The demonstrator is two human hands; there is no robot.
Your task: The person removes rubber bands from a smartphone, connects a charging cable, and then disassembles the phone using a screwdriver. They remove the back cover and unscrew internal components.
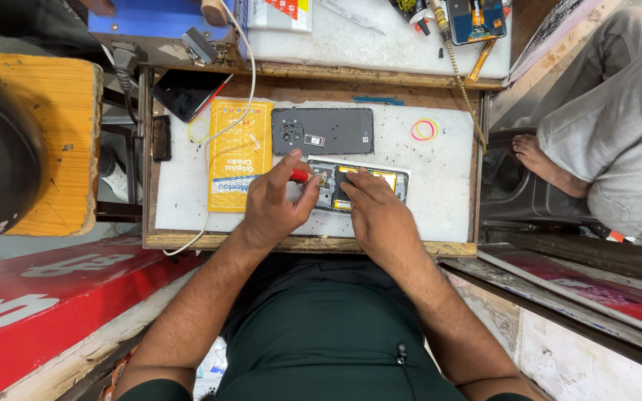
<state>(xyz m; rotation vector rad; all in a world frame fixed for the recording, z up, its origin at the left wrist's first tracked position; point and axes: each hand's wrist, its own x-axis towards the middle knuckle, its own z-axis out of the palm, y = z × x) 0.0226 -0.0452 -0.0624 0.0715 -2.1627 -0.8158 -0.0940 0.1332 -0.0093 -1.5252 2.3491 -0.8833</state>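
Left hand pinches a red-handled screwdriver over the opened phone; right hand, fingers together, presses it steady against the bench.

A single head-worn camera looked almost straight down from above the person's lap, near enough that both forearms filled the lower frame. The left hand and right hand met at centre; the white work board lay just beyond them.
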